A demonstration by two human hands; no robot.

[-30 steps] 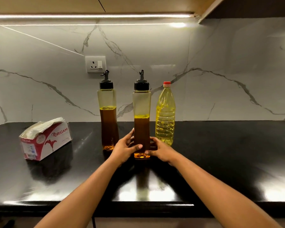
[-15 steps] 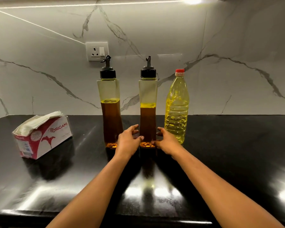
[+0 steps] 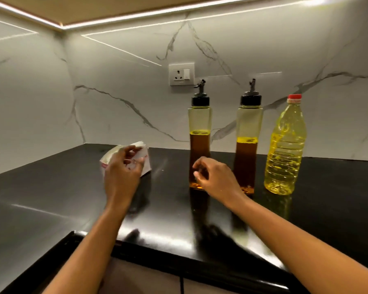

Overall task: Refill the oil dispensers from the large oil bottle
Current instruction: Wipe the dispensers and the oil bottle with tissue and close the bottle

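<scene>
Here left hand [image 3: 121, 176] over tissue box [image 3: 146, 164]; right hand [image 3: 218, 178] before dispenser [image 3: 199, 122].

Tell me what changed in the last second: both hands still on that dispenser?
Both hands let go of the right dispenser. The left hand moved left to the tissue box; whether it grips anything is blurred. The right hand shifted left, loosely curled, holding nothing, before the left dispenser. The dispensers and oil bottle stand capped as before.

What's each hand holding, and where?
The left hand is at the tissues atop the tissue box; a pinch cannot be told. The right hand holds nothing, hovering before the left dispenser.
</scene>
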